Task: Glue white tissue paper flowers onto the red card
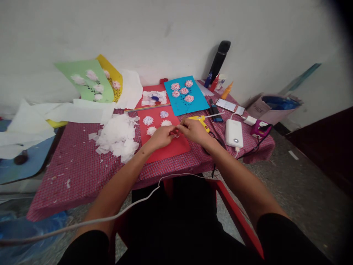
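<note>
My left hand (164,136) and my right hand (192,129) meet over the right side of a red paper sheet (165,154). Both are closed, fingertips pinched together, and whatever is between them is too small to make out. A whitish bit shows just below the fingertips. On the red sheet sit white tissue flowers (151,131) near my left hand, and two purple-speckled tissue flowers (148,120) farther back. To the left of the sheet is a heap of torn white tissue (118,134). Close by my right hand lies a yellow glue gun (202,122), partly hidden.
Behind stands a blue sheet with pink-speckled flowers (190,99). Paint-stained tissue (154,98) lies beside it. At right are a phone (230,106), a white power bank (234,133) and paint bottles (227,90). A white cable (132,203) crosses above my lap.
</note>
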